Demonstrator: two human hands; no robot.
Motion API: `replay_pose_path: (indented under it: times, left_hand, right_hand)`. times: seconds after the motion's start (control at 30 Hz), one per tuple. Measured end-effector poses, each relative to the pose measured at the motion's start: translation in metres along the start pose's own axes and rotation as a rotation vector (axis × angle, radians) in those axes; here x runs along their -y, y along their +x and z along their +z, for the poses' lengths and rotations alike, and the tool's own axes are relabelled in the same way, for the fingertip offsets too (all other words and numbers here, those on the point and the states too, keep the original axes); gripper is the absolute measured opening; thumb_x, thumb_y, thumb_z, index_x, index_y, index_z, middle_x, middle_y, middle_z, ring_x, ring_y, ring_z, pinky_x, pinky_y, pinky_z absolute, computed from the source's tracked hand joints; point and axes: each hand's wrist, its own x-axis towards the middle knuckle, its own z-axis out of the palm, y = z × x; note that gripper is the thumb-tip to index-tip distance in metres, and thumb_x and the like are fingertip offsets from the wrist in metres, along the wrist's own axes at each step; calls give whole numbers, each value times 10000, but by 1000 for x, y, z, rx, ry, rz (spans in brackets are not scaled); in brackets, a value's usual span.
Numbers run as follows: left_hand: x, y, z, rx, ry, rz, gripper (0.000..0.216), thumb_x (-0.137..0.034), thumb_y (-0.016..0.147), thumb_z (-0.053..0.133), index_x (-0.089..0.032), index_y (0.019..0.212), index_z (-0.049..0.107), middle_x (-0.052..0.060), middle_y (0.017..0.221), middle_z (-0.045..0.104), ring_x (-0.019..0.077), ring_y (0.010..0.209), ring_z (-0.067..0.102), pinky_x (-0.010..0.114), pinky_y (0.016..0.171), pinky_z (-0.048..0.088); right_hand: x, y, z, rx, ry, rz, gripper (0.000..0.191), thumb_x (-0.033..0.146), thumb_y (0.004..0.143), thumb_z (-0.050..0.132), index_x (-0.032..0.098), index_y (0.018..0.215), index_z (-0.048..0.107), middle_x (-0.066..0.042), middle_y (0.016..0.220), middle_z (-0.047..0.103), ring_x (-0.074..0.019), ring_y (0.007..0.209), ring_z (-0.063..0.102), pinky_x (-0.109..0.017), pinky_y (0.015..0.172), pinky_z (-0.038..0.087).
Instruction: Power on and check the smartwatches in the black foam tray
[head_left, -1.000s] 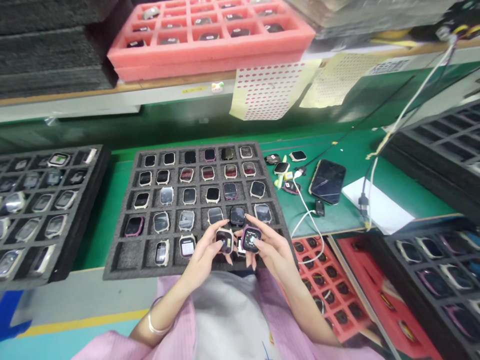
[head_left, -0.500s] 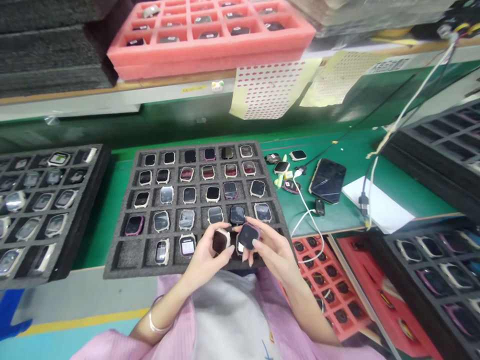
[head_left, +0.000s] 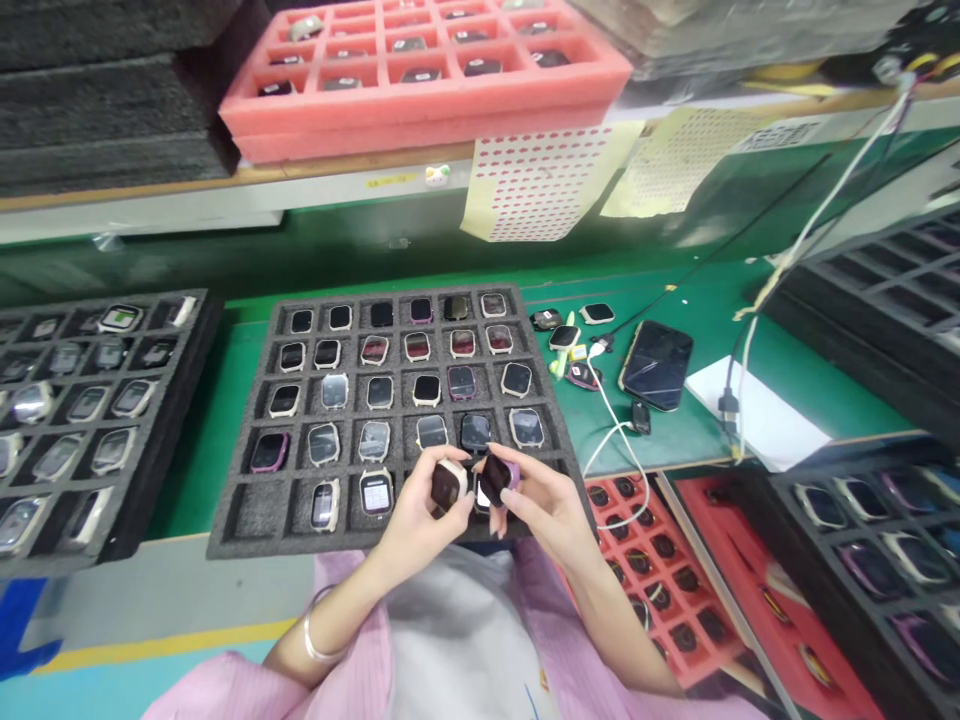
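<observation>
At far left, a side tray (head_left: 166, 430) of dark, grainy foam carries rounded-square watches in its pockets. The main tray (head_left: 259, 512), a coarse charcoal foam slab cut into squarish cells, holds rows of glossy-faced watches with pale, black or purple rims. Beyond it, on a wood-edged shelf, sits a thick pink foam block (head_left: 420, 128), matt and soft-edged. Over the main tray's near edge, the left hand (head_left: 416, 515) has thumb and fingers clamped on a pale watch (head_left: 446, 486), its dark glass tilted. Just beside it, the right hand (head_left: 549, 508) pinches a purple watch (head_left: 496, 478), also tilted, between thumb and fingers. Farther right, a thin white cable (head_left: 611, 402) curls near a slick black phone (head_left: 657, 364); below, red foam (head_left: 679, 668) bears round pieces. Flat white paper (head_left: 761, 415) lies past the phone.
</observation>
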Motion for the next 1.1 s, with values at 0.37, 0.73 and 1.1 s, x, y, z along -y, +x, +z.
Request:
replay_pose_path:
  times: [0.37, 0.73, 1.1]
  left_hand:
    - [4, 1, 1, 4, 19, -25, 290, -172, 799, 561, -206, 1080, 497, 28, 976, 555, 188, 896, 550, 269, 767, 434]
    - [6, -3, -1, 42, -35, -1, 271, -193, 816, 559, -215, 1078, 494, 12, 954, 529, 160, 834, 529, 262, 774, 430]
    - [7, -3, -2, 38, -3, -25, 284, -193, 823, 549, -214, 1098, 480, 14, 908, 508, 150, 768, 523, 253, 707, 437]
  right_hand:
    - [-1, -1, -1, 3, -5, -2, 401, 248, 811, 697, 225, 1205, 629, -44, 890, 646, -119, 506, 605, -257, 474, 534]
    - [-1, -3, -1, 4, -49, -2, 393, 247, 807, 699, 220, 1195, 642, -42, 894, 621, -115, 508, 617, -244, 472, 542]
    - [0, -3, -1, 0, -75, -9, 411, 246, 805, 701, 217, 1210, 632, -41, 889, 602, -110, 503, 609, -248, 478, 548]
